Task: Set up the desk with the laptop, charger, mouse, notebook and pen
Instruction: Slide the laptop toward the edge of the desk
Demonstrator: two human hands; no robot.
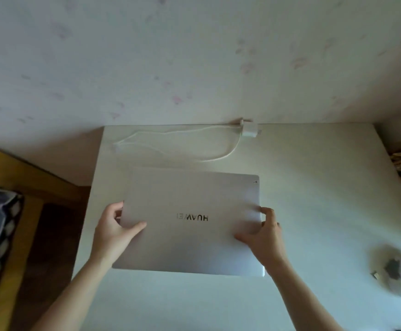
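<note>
We grip the closed laptop [190,220] on the desk [314,187], left hand [113,230] and right hand [264,235] clamped on its sides. Charger [249,130] lies behind it.

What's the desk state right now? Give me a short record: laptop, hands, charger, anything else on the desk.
laptop: silver laptop, lid closed, logo upside down to the camera, on the white desk
left hand: left hand grips the laptop's left edge
right hand: right hand grips its right edge
charger: white charger at the desk's far edge by the wall, cable looped behind the laptop
other: blurred clear bag at the desk's right
notebook, pen: not in view
</note>
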